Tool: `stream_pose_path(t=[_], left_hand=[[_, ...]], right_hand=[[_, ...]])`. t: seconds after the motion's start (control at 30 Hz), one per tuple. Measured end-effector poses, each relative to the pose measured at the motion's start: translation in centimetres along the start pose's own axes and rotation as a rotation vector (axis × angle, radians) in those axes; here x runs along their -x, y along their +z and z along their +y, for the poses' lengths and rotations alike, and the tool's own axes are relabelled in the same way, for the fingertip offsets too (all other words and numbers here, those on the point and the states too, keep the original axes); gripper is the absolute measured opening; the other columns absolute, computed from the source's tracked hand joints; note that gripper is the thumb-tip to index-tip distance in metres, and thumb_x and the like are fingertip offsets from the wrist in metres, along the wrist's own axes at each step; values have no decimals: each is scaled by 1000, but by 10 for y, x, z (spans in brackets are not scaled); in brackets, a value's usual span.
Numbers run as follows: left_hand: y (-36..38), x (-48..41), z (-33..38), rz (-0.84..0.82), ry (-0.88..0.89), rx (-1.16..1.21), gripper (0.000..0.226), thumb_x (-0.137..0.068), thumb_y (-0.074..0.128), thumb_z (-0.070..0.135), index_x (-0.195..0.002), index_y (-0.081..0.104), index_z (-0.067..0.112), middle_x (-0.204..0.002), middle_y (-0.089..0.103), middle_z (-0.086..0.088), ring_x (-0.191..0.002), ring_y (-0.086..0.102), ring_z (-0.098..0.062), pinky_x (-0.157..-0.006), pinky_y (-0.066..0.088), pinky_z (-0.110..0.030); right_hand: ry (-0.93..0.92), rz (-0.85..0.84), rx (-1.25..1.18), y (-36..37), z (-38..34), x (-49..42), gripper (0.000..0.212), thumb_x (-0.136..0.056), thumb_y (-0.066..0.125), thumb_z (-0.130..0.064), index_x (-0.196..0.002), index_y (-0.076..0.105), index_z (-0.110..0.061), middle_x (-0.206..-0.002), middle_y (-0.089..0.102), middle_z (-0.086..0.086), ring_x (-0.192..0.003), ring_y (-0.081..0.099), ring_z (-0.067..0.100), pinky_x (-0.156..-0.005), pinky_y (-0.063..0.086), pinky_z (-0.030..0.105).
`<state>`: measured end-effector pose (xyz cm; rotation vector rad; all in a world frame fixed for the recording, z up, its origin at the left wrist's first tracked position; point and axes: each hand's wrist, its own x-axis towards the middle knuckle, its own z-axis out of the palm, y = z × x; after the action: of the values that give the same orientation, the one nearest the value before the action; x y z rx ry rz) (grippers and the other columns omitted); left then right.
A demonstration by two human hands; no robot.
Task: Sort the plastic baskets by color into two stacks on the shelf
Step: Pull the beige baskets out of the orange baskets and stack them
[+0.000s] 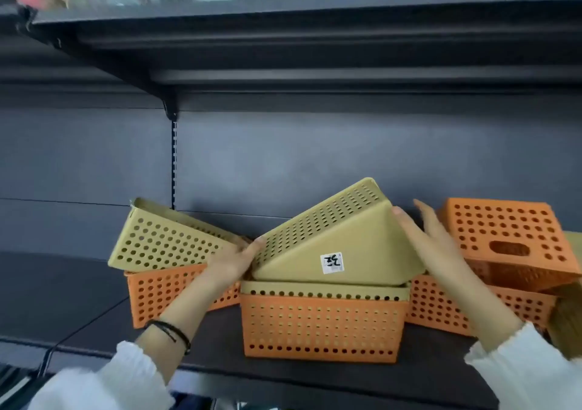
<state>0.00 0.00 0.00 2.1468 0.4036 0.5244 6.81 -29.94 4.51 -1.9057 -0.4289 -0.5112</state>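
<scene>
An olive-green basket (330, 239) is tipped on its side, its labelled bottom facing me, on top of the middle pile. My left hand (234, 260) grips its left corner and my right hand (425, 236) presses flat on its right end. Under it, another green basket (324, 291) is nested inside an orange basket (321, 324). At the left, a tilted green basket (167, 239) rests in an orange basket (157, 293). At the right, an overturned orange basket (507, 236) lies on another orange basket (441, 305).
The dark shelf board (315, 375) carries all the baskets, with bare room at its left. An upper shelf (283, 31) overhangs closely. The back panel has a slotted upright (174, 164). A black cable (63, 343) runs along the lower left.
</scene>
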Motion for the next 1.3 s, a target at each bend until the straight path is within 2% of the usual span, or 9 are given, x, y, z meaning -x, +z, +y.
stream_pose_path(t=[0.2, 0.4, 0.5, 0.67, 0.8, 0.97, 1.13, 1.2, 1.3], left_hand=[[23, -27, -6, -15, -85, 35, 79, -78, 42, 75, -123, 59, 13, -133, 54, -13, -127, 43, -32, -108, 33, -43], [12, -28, 7, 78, 83, 347, 70, -80, 58, 60, -127, 57, 8, -116, 63, 0, -98, 59, -12, -83, 48, -26], [-13, -24, 23, 123, 245, 484, 38, -89, 58, 43, -116, 62, 18, -101, 66, 11, -89, 60, -1, -56, 44, -7], [-68, -27, 30, 219, 466, 519, 27, -91, 58, 37, -117, 60, 32, -111, 69, 15, -99, 64, 1, -71, 45, -13], [-113, -46, 12, 268, 575, 439, 38, -89, 62, 29, -123, 53, 42, -114, 67, 23, -105, 62, 3, -88, 50, -22], [-150, -75, -20, 280, 491, 200, 96, -83, 70, 27, -151, 3, 37, -140, 44, 19, -127, 49, -8, -108, 38, -36], [-178, -85, -49, 399, 432, -5, 97, -84, 70, 22, -152, 2, 36, -105, 60, -4, -89, 54, -20, -67, 42, -23], [-190, -81, -58, 417, 400, -96, 97, -83, 71, 23, -152, 4, 35, -94, 61, -17, -82, 56, -28, -63, 40, -20], [-206, -77, -71, 418, 420, -205, 99, -81, 72, 22, -152, 5, 35, -83, 53, -2, -80, 49, -21, -65, 37, -29]], right_hand=[[105, -132, -143, 23, 10, -12, 70, -83, 37, -72, -144, 37, -38, -148, 43, -3, -122, 45, 15, -95, 33, 33], [-7, -25, -286, 29, 2, -12, 69, -76, 36, -76, -134, 48, -42, -128, 50, -17, -117, 47, 8, -94, 34, 30], [-86, 14, -300, 34, -11, -18, 56, -80, 29, -75, -125, 46, -46, -111, 51, -29, -107, 49, -2, -94, 31, 29], [-135, -87, -377, 58, -30, -32, 68, -65, 35, -85, -114, 49, -39, -112, 59, -23, -99, 55, -17, -90, 39, 24], [-95, -211, -349, 87, -47, -55, 35, -83, 58, -47, -112, 63, -29, -116, 69, -9, -113, 61, 12, -107, 40, 41], [-3, -398, -232, 143, -79, -73, 30, -94, 42, 5, -109, 60, -14, -117, 67, 4, -101, 63, 12, -89, 51, 27], [146, -489, -265, 206, -91, -87, 29, -92, 50, -2, -121, 57, -4, -123, 66, 10, -112, 62, 22, -97, 48, 35], [211, -530, -318, 227, -95, -83, 32, -92, 54, -8, -124, 56, -7, -122, 67, 11, -112, 63, 22, -100, 47, 40], [270, -574, -433, 252, -100, -71, 41, -90, 60, -18, -129, 48, -17, -121, 66, 11, -110, 64, 26, -98, 49, 46]])
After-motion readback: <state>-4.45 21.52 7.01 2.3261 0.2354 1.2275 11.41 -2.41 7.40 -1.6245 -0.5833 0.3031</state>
